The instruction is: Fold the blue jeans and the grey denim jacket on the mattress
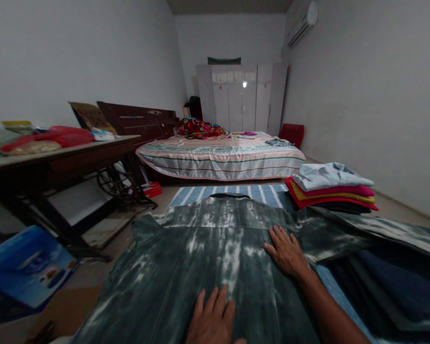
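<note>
A dark green jacket with pale tie-dye streaks [204, 243] lies spread out, back side up, over a blue-and-white striped cloth [267, 193]. Its collar points away from me, and one sleeve reaches out to the right across dark folded clothes. My left hand [213, 317] rests on the jacket's lower middle with the fingers stretched out. Further up, my right hand [284, 248] lies flat near the right shoulder, its fingers a little spread. The left sleeve is mostly out of sight.
A stack of folded clothes [331, 188] stands beyond the right sleeve; dark folded clothes [390, 282] lie at the right. On the left are a sewing-machine table [68, 157] and a blue box [28, 272]. A bed [218, 160] stands behind, before a white wardrobe [236, 100].
</note>
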A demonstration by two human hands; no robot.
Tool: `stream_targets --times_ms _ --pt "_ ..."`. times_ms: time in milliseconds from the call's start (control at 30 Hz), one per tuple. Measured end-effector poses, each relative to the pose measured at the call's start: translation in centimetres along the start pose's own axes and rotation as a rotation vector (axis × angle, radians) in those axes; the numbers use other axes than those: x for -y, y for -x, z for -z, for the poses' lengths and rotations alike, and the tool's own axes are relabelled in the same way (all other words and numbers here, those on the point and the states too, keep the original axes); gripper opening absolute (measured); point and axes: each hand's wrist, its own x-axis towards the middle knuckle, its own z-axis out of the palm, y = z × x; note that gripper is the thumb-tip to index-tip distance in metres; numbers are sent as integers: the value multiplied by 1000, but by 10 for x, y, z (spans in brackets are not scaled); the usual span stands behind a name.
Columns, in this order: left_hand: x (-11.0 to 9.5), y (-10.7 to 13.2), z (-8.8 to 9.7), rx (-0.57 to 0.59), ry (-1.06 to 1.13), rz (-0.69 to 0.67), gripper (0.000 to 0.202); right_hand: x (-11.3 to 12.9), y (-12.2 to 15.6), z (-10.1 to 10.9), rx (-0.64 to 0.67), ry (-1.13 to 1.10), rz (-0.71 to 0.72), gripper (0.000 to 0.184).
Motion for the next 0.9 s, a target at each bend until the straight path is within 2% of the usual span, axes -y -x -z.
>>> stream_targets --times_ms 67,167,267,367,467,567,733,800,900 --pt "-6 -28 23 -62 13 27 43 0 0 -1 -2 14 -8 67" --pt "-6 -97 43 -146 -40 32 45 -3 0 -4 -2 31 -11 66" --pt "8 -167 39 -202 -55 83 52 -3 0 -6 6 44 -4 66" --pt "26 -209 22 -192 -43 178 66 -3 0 -6 2 55 -3 65" --pt "37 -220 7 -135 -21 248 77 -2 0 -7 -7 43 -3 66" --pt "41 -218 3 -120 -24 251 78 -2 -2 -7 -8 19 -11 66" --pt "33 -226 18 -75 -24 302 78 0 -2 -3 5 -7 -37 66" --pt "30 -235 24 -100 -43 322 77 2 -2 0 14 -13 -45 66" --pt "30 -250 26 -168 -85 269 72 3 -3 4 17 -19 -56 65"
